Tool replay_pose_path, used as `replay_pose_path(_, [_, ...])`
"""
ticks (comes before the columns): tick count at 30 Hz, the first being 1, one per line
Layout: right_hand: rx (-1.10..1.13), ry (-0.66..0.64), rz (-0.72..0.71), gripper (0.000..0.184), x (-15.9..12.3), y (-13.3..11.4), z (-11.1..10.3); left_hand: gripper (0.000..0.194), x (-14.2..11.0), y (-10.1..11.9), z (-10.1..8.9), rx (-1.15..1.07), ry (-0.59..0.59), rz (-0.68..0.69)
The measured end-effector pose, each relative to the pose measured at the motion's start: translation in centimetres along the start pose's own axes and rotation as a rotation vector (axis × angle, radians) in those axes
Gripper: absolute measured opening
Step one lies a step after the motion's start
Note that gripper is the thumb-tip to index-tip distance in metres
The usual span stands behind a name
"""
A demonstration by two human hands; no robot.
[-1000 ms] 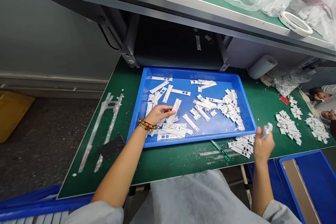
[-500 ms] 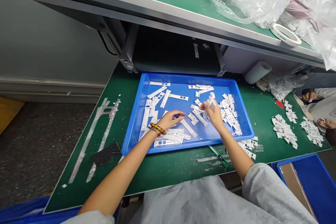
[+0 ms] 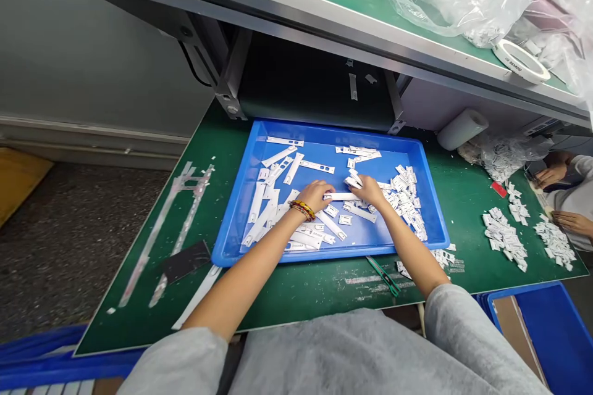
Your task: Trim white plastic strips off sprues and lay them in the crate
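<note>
My left hand (image 3: 315, 195) lies in the blue plastic tray (image 3: 324, 131), its fingers on the end of a long white strip (image 3: 340, 196). I cannot tell whether it grips the strip. My right hand (image 3: 370, 190) is just beyond that strip, pinching a small bunch of white die-cut pieces (image 3: 353, 179). Many more white strips and tabs lie scattered in the tray, with a dense heap of small pieces (image 3: 406, 194) near its right side. A beaded bracelet (image 3: 302, 210) circles my left wrist.
The tray sits on a green mat bench (image 3: 324, 289), with white pieces in rows at right (image 3: 504, 238) and a green-handled tool (image 3: 382, 276) in front. A co-worker's hands (image 3: 552, 176) show at far right. A blue bin (image 3: 542, 333) sits below right; a shelf overhangs.
My right hand has moved from the tray's right edge into the tray with the pieces in it. My left hand has slid right, and the two hands are closer together.
</note>
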State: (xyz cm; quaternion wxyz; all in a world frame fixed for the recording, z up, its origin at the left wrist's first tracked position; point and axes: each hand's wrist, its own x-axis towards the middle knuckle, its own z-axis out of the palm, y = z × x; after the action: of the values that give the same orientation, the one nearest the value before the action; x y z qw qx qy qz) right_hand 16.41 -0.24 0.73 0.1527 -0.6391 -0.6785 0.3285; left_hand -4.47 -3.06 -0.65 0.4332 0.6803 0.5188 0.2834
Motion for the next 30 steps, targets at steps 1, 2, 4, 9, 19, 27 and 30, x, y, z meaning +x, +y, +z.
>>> replay_pose_path(1, [0.061, -0.024, -0.018, 0.020, -0.1, -0.1, -0.2, 0.014, -0.5, -0.2, -0.8, -0.058, 0.021, -0.019])
replay_pose_path(2, [0.121, -0.048, -0.032, 0.024, -0.2, -0.2, -0.4, 0.017, -1.0, -0.4, -1.6, -0.120, 0.045, -0.037])
replay_pose_path(4, [0.231, -0.086, -0.052, 0.034, -0.5, -0.6, -0.6, 0.025, -1.9, -0.6, -2.8, -0.273, 0.108, -0.064])
replay_pose_path(9, [0.844, -0.162, -0.037, 0.039, -1.5, -2.0, -0.2, 0.036, -3.5, -0.4, -4.2, -0.720, 0.258, -0.107])
replay_pose_path(19, [1.125, -0.162, -0.019, 0.041, -2.3, -3.2, 0.0, 0.048, -3.2, 0.6, -3.7, -0.880, 0.299, -0.106])
replay_pose_path(27, [1.095, -0.105, -0.051, 0.047, -2.4, -3.2, 0.2, 0.036, -3.0, 1.0, -3.6, -0.777, 0.253, -0.172])
replay_pose_path(30, [0.991, -0.043, -0.153, 0.044, -3.4, -4.0, 0.5, 0.026, -3.0, 0.9, -3.3, -0.822, 0.207, -0.256])
